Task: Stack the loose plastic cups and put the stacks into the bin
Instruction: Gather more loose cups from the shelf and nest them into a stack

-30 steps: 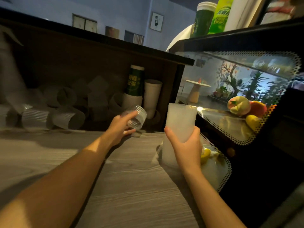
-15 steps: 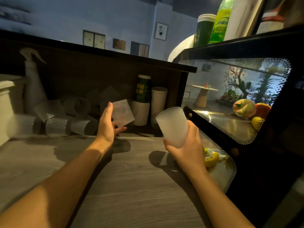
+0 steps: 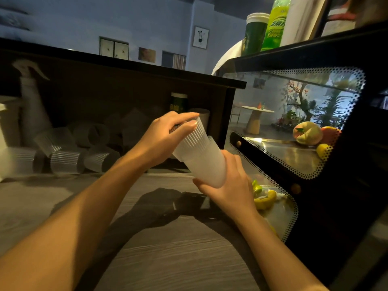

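Note:
My right hand (image 3: 233,185) grips a frosted stack of plastic cups (image 3: 207,166), tilted up and to the left above the wooden counter (image 3: 168,238). My left hand (image 3: 165,135) grips a single ribbed clear cup (image 3: 193,137) by its base and holds it over the stack's upper end, partly slid on. Several loose ribbed cups (image 3: 67,158) lie on their sides at the back left under the dark shelf. No bin is in view.
A spray bottle (image 3: 31,101) leans at the far left. Tall paper cups (image 3: 180,101) stand at the back behind my hands. A glass display case (image 3: 294,143) with fake fruit fills the right side. Green bottles (image 3: 275,22) stand on its top.
My left hand brought the single cup rightward and turned it onto the stack's end. My right hand lifted the stack off the counter and tilted it toward the left hand.

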`<state>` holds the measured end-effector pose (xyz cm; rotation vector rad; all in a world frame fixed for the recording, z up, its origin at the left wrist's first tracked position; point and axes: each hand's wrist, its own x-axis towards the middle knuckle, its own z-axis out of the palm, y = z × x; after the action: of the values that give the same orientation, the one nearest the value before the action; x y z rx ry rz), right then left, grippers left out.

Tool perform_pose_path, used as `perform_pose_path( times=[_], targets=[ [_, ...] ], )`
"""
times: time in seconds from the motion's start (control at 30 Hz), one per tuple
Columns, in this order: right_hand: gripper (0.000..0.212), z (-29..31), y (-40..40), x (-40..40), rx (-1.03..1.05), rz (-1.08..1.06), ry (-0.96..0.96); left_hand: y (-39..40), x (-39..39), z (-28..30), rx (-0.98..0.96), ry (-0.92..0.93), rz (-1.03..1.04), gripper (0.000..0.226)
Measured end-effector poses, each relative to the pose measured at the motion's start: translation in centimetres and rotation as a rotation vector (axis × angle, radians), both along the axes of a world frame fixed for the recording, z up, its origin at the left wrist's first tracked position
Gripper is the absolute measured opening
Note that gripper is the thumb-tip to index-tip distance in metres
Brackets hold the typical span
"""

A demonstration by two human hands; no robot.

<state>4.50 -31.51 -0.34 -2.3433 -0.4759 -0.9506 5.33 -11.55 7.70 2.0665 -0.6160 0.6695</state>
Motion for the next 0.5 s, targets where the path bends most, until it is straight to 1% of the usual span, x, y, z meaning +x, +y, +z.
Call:
perform_pose_path(
  times=[0.17,0.27,0.33,0.43,0.5],
  targets=[
    [0.085,0.2,0.1,-0.1,-0.008,0.039,0.014,0.0,0.0,0.5,0.046,-0.095,0.019,0.064],
    [0.084,0.3,0.2,-0.2,0.025,0.092,0.022,-1.2,0.1,-0.9,0.089,-0.049,-0.020,0.059],
    [0.084,0.2,0.2,-0.3,0.050,0.114,0.027,-2.5,0.2,-2.5,0.092,0.039,-0.069,0.064],
    [0.085,0.1,-0.1,-0.3,0.081,0.076,0.025,-3.5,0.5,-3.1,-0.176,0.222,-0.216,0.067],
    [0.083,0.2,-0.4,-0.1,0.188,0.032,0.039,-3.6,1.0,-2.9,-0.318,0.247,-0.251,0.066]
  ],
)
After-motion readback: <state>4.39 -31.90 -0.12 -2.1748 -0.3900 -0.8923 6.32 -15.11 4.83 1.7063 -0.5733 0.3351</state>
